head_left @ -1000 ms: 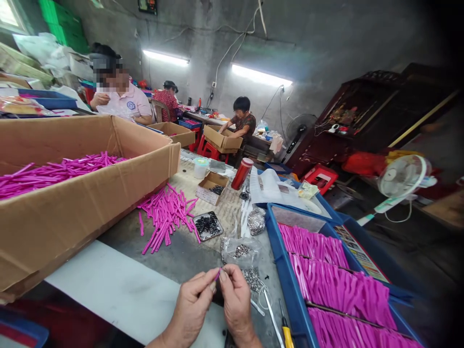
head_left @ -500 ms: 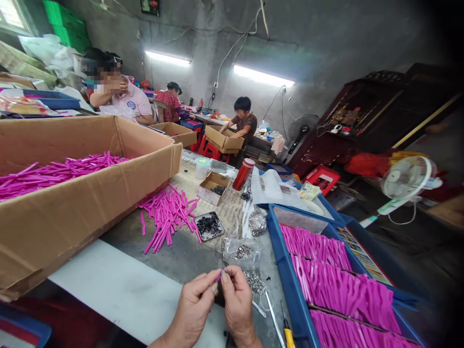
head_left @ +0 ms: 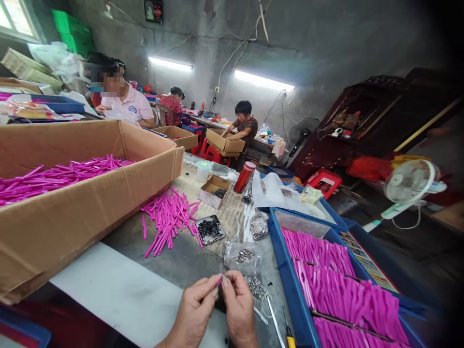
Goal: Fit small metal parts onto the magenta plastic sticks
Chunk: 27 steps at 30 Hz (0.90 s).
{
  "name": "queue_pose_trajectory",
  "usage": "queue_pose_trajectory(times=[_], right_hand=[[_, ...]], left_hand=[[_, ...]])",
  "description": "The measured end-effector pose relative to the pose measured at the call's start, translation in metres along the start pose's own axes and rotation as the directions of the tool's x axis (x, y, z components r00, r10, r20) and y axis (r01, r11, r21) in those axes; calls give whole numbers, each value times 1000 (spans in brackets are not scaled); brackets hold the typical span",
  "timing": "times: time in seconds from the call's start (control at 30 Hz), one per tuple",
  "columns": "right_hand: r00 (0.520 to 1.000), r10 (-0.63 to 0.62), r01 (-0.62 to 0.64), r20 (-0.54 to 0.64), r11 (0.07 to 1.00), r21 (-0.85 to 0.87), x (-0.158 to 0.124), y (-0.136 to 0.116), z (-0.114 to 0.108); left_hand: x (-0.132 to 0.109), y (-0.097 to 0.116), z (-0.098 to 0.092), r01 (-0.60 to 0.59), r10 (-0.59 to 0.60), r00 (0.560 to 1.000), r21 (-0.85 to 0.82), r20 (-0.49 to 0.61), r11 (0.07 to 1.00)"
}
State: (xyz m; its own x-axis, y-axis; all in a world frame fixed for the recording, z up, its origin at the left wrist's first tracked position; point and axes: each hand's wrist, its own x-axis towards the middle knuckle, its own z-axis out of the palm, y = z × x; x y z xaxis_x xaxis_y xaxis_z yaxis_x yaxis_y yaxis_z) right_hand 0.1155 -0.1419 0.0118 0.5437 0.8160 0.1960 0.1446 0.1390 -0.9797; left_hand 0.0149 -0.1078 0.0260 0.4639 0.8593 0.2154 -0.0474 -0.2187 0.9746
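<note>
My left hand [head_left: 195,309] and my right hand [head_left: 237,304] meet low in the view, both pinched on the tip of one thin pink strip [head_left: 219,279]. Only its end shows between the fingertips. Just past my fingers lie clear bags of small metal parts [head_left: 243,256]. A loose heap of pink strips [head_left: 168,217] lies farther out on the table, beside a small tray of dark metal pieces [head_left: 210,229].
A big cardboard box [head_left: 83,203] of pink strips stands at the left. At the right, a blue crate [head_left: 290,290] holds rows of pink strips. A red flask [head_left: 243,177], a small carton [head_left: 213,191] and a yellow-handled tool [head_left: 289,336] are nearby. Other people work at far tables; a fan [head_left: 409,182] stands right.
My hands have stayed pinched together on the strip. The view has tilted slightly, so everything sits a little lower and rightward.
</note>
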Motion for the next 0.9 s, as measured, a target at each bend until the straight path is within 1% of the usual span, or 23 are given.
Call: queue_pose_trajectory(times=[0.07, 0.13, 0.2, 0.27, 0.3, 0.4, 0.43, 0.47, 0.53, 0.6, 0.63, 0.67, 0.73, 0.8, 0.83, 0.9], right_hand=[[1000, 9, -9, 20, 1000, 11, 0, 2, -1], [1000, -18, 18, 10, 1000, 4, 0, 4, -2], [999, -32, 32, 2, 999, -19, 0, 4, -3], [1000, -10, 11, 11, 1000, -24, -1, 3, -3], [1000, -1, 1, 14, 1000, -23, -1, 3, -3], [1000, 4, -3, 16, 1000, -17, -1, 2, -2], [1000, 12, -12, 23, 1000, -5, -1, 2, -2], [999, 25, -26, 35, 1000, 9, -1, 2, -1], [998, 41, -42, 43, 999, 29, 0, 2, -1], [1000, 19, -19, 11, 1000, 18, 1, 3, 0], [1000, 7, -7, -9, 1000, 11, 1, 3, 1], [1000, 7, -7, -17, 1000, 19, 1, 3, 1], [999, 43, -44, 9, 996, 78, 1, 2, 2], [997, 68, -73, 40, 990, 122, 1, 1, 2], [997, 60, -64, 39, 991, 118, 0, 0, 2], [1000, 20, -21, 11, 998, 62, 0, 0, 2]], left_hand=[[1, 0, 1, 5, -5, 1000, -5, -6, 1000], [0, -1, 1, -6, 6, 1000, -3, 4, 1000], [0, -3, 2, 28, -28, 1000, -33, 7, 999], [-1, -5, 1, 52, -52, 999, -40, 4, 998], [-2, -5, 1, 33, -33, 999, -20, 3, 999], [-2, -3, -1, -110, 109, 994, 55, 25, 992], [-2, -2, -2, -131, 130, 991, 60, 22, 990], [-1, -2, -1, -119, 119, 993, 50, 14, 992], [1, -3, 0, -21, 21, 1000, -10, -10, 1000], [2, -4, 2, 72, -73, 997, -83, -12, 994], [2, -5, 3, 82, -83, 997, -94, -7, 992], [2, -6, 3, 59, -60, 998, -80, -10, 995], [1, -6, 2, -54, 54, 998, 2, -18, 999], [-1, -4, 0, -153, 155, 988, 69, -12, 986], [-1, -3, -1, -159, 160, 987, 75, -9, 984], [-1, 0, 0, -82, 83, 997, 42, -5, 996]])
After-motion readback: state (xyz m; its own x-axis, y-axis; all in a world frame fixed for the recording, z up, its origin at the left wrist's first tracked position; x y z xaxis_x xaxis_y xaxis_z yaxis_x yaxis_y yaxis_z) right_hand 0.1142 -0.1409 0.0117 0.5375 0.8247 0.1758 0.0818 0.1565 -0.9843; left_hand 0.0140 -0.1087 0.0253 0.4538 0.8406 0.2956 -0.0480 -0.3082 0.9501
